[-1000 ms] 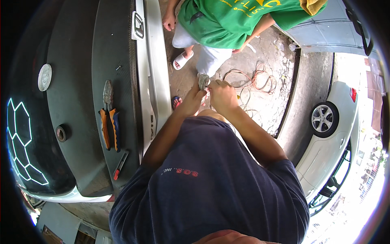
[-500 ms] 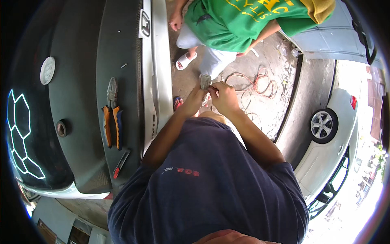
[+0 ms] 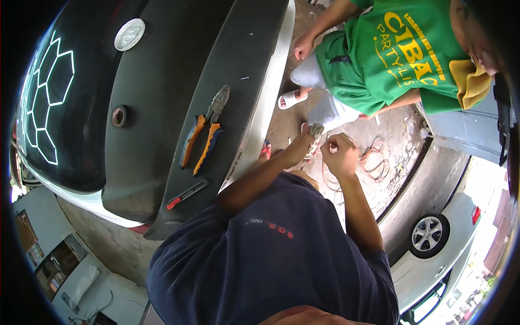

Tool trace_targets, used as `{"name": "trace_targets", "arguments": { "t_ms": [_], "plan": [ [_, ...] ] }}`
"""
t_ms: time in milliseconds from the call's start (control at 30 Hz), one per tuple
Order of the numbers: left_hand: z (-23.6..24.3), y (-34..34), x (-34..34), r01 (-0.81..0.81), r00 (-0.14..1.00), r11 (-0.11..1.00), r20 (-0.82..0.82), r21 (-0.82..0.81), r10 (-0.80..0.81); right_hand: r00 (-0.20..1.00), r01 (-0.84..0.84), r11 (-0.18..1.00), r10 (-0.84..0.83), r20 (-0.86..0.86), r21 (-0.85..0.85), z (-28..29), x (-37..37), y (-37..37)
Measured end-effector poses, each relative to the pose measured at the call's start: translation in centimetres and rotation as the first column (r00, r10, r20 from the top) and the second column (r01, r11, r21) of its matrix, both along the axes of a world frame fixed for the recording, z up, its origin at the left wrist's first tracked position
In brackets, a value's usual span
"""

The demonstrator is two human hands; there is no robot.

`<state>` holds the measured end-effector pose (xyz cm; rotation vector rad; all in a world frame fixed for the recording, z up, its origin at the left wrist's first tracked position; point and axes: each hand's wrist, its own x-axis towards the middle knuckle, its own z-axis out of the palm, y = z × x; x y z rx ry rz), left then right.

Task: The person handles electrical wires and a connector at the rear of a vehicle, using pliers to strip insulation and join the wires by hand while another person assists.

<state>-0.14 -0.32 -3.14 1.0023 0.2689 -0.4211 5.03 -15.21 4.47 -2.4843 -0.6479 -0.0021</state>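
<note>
My left hand (image 3: 299, 149) and my right hand (image 3: 339, 154) meet in front of my chest. The left hand grips a small grey connector-like part (image 3: 316, 131). My right hand is closed, pinching thin wires beside that part. I cannot make out the wire ends between the fingers. Both forearms rise from my dark blue shirt (image 3: 271, 260). Beyond my hands, a coil of orange wire (image 3: 374, 160) lies on the concrete ground.
Orange-and-blue pliers (image 3: 206, 130) and a red-tipped utility knife (image 3: 187, 194) lie on a dark carbon-look car panel (image 3: 162, 108) at left. A person in a green shirt (image 3: 390, 59) crouches just beyond my hands. A white car (image 3: 433, 244) stands at right.
The view has swung, so the car panel and pliers now appear tilted. My hands stay together on the small part and wires, shifted slightly to the right in the picture.
</note>
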Motion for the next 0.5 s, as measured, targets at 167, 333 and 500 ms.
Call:
{"name": "trace_targets", "arguments": {
  "t_ms": [167, 333, 500],
  "plan": [
    [-3.6, 0.1, 0.6, -0.152, 0.988, 0.976, -0.065, -0.159, 0.143, 0.968, -0.205, 0.89, 0.247, -0.053, 0.408, 7.5, 3.5, 9.7],
    [-2.9, 0.2, 0.9, -0.135, 0.989, 0.982, -0.086, -0.134, 0.124, 0.901, -0.417, 0.821, 0.431, 0.055, 0.39, 9.0, 6.3, 18.4],
    [-2.6, 0.8, 0.6, -0.146, 0.988, 0.975, -0.079, -0.165, 0.135, 0.88, -0.413, 0.82, 0.471, -0.057, 0.397, 7.9, 7.4, 19.7]
  ]
}}
